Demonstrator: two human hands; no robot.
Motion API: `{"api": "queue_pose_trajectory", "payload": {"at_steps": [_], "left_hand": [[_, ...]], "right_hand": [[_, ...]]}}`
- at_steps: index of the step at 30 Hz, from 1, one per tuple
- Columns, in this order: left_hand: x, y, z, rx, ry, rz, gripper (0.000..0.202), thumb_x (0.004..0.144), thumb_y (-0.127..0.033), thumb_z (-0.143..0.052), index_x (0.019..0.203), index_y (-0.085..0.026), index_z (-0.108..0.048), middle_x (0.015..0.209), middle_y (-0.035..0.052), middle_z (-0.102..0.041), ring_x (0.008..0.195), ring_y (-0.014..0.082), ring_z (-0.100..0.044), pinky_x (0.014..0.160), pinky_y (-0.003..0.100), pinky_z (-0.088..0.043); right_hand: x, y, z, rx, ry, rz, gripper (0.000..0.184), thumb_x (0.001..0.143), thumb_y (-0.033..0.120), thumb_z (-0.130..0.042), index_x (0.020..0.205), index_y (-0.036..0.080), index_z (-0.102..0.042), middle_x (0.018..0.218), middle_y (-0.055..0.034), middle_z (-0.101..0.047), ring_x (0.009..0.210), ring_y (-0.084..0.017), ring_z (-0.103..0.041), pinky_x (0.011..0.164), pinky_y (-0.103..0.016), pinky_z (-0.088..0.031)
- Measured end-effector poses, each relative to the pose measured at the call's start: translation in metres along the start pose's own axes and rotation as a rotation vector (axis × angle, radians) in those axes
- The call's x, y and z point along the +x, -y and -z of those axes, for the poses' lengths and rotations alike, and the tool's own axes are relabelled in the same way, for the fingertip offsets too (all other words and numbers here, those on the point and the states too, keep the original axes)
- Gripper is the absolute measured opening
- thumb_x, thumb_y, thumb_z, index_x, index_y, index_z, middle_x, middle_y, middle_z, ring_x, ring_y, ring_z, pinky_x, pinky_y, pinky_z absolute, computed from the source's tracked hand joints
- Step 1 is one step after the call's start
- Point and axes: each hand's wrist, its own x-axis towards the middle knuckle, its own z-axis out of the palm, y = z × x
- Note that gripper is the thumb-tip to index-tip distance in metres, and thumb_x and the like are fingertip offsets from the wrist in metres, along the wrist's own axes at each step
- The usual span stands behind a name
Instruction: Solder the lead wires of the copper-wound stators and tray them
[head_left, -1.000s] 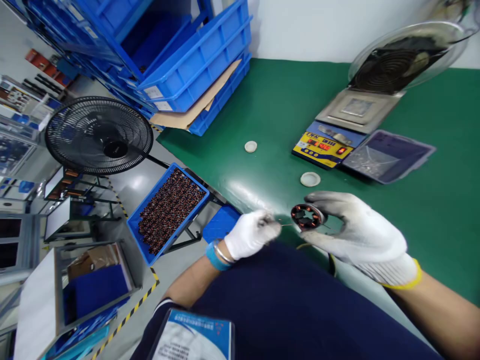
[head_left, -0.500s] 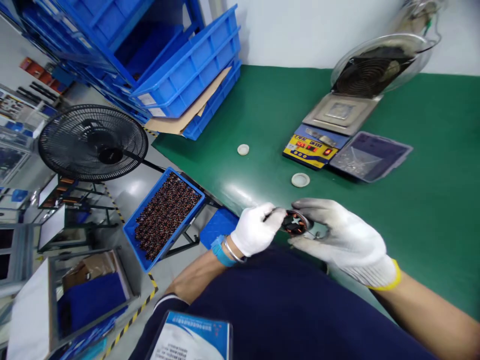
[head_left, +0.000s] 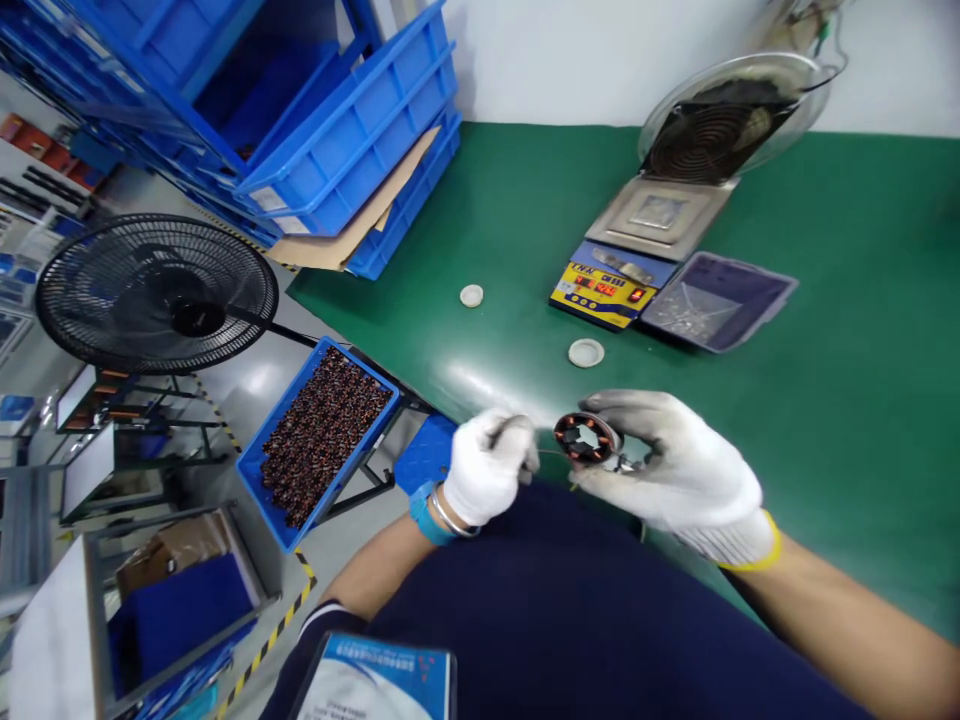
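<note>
A round motor stator (head_left: pixel 586 440) with copper windings inside a dark metal ring is gripped in my right hand (head_left: pixel 675 470), its open face turned to the left. My right thumb and fingers wrap round its rim, and a small metallic piece shows in the gap between them. My left hand (head_left: pixel 489 465), in a white glove, is pinched closed just left of the stator and apart from it. A thin pale wire (head_left: pixel 552 452) seems to run from the left fingertips towards the stator; what the fingers cover is hidden.
Ahead on the green table (head_left: pixel 517 220) lie two small white lids (head_left: pixel 586 352), a yellow-fronted heating unit (head_left: pixel 596 295) and a grey tray (head_left: pixel 705 305) of small bits. A blue crate of copper-wound parts (head_left: pixel 322 440), a fan (head_left: pixel 157 295) and stacked blue bins (head_left: pixel 360 140) stand left.
My left hand has come off the stator's rim and drawn away to the left. The stator's inside now shows more fully, while my right hand keeps its grip. The view has shifted slightly.
</note>
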Motion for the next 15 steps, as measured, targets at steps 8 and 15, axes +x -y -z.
{"api": "queue_pose_trajectory", "payload": {"at_steps": [8, 15], "left_hand": [[0.004, -0.003, -0.005, -0.026, 0.207, 0.241, 0.042, 0.082, -0.054, -0.071, 0.064, -0.02, -0.051, 0.05, -0.0037, -0.055, 0.039, 0.0078, -0.044, 0.039, 0.021, -0.033], [0.03, -0.001, 0.025, -0.367, -0.29, 0.107, 0.048, 0.076, -0.061, -0.074, 0.072, -0.021, -0.049, 0.052, -0.007, -0.052, 0.038, 0.0067, -0.046, 0.038, 0.017, -0.032]], "right_hand": [[0.0, 0.01, -0.002, 0.084, -0.071, -0.278, 0.035, 0.066, 0.043, -0.081, 0.092, 0.022, -0.069, 0.103, -0.0084, -0.073, 0.094, -0.024, -0.072, 0.086, -0.037, -0.062], [0.007, 0.008, -0.013, 0.774, 0.011, -1.189, 0.056, 0.046, 0.046, -0.083, 0.088, 0.02, -0.056, 0.08, -0.0063, -0.068, 0.063, -0.017, -0.062, 0.056, -0.031, -0.055]]}}
